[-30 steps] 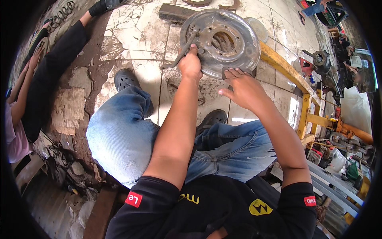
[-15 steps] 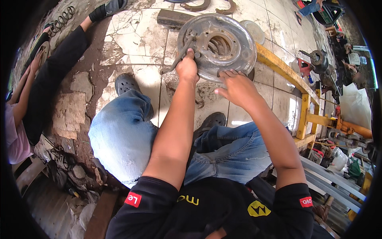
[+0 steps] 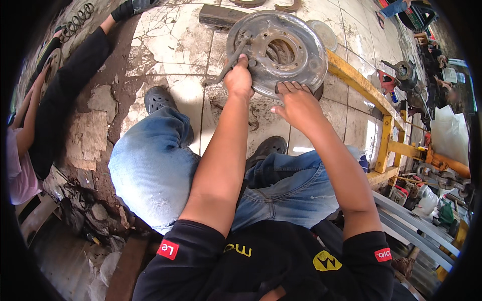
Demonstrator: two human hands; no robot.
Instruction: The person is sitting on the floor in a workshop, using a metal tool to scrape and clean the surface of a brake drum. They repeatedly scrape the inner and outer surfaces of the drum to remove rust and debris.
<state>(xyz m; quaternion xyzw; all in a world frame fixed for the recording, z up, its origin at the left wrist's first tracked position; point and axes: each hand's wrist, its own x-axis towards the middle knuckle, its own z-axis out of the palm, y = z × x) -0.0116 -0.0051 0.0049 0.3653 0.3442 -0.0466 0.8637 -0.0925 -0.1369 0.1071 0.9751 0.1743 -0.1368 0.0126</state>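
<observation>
A round, worn metal brake backing plate point(image 3: 314, 57) with a big centre hole is tilted in front of me above the tiled floor. My left hand point(image 3: 238, 80) grips its near left side, thumb up beside a curved rusty lever point(image 3: 228, 67) that sticks out past the rim. My right hand point(image 3: 300, 104) lies over the near right rim, fingers bent onto it and thumb held apart. A small dark piece point(image 3: 277, 88) shows by those fingertips; I cannot make out what it is. The undersides of plate and hands are hidden.
Beyond the plate lie a rusty metal bar point(image 3: 221, 16), curved brake shoes point(image 3: 287, 6) and a round pale lid point(image 3: 324, 34). A yellow metal frame point(image 3: 364, 85) stands close at right, with tools and parts behind. Another person's leg point(image 3: 70, 95) stretches along the left.
The brake backing plate has shifted slightly to the right with both hands on it. The whole view has tipped a little, so the floor things sit higher.
</observation>
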